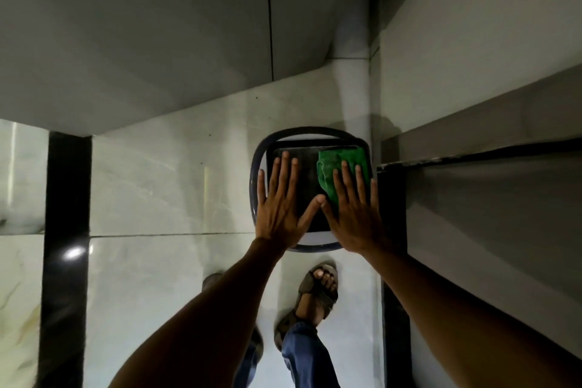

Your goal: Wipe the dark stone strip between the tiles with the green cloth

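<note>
A green cloth (330,164) lies crumpled on the right part of a dark square stool seat (307,173). My right hand (354,211) is spread flat, its fingers resting over the cloth. My left hand (280,201) is spread flat over the seat's left side, holding nothing; the two thumbs nearly touch. A dark stone strip (66,230) runs down the pale floor tiles at the left. Another dark strip (393,261) runs along the floor at the right, next to the grey wall.
The stool has a rounded blue metal frame (253,179) and stands on glossy pale tiles (163,183). My sandalled foot (318,293) and jeans leg are just below it. A grey wall (141,25) rises ahead; grey ledges (488,142) are close on the right.
</note>
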